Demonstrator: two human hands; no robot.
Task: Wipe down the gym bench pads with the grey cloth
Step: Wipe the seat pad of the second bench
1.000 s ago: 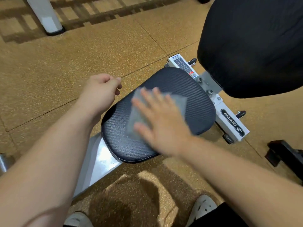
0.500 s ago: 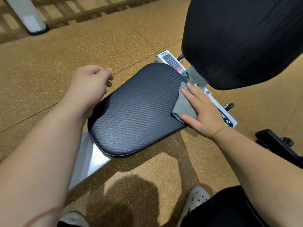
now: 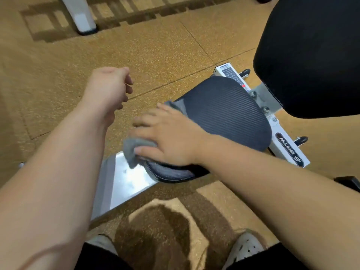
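Speckled tan floor tiles point(image 3: 155, 45) spread under the bench, with a white post point(image 3: 81, 18) at the far left. At the right a black back pad point(image 3: 311, 55) overhangs the white frame point(image 3: 288, 149), and a silver rail point(image 3: 124, 184) runs toward a pale shoe point(image 3: 247, 248). On the near-left end of the ribbed seat pad point(image 3: 224, 114), the right hand point(image 3: 167, 137) presses the grey cloth point(image 3: 134, 149) with flat, spread fingers. The left hand point(image 3: 107, 90) hovers nearby over the floor, fingers loosely curled and holding nothing.
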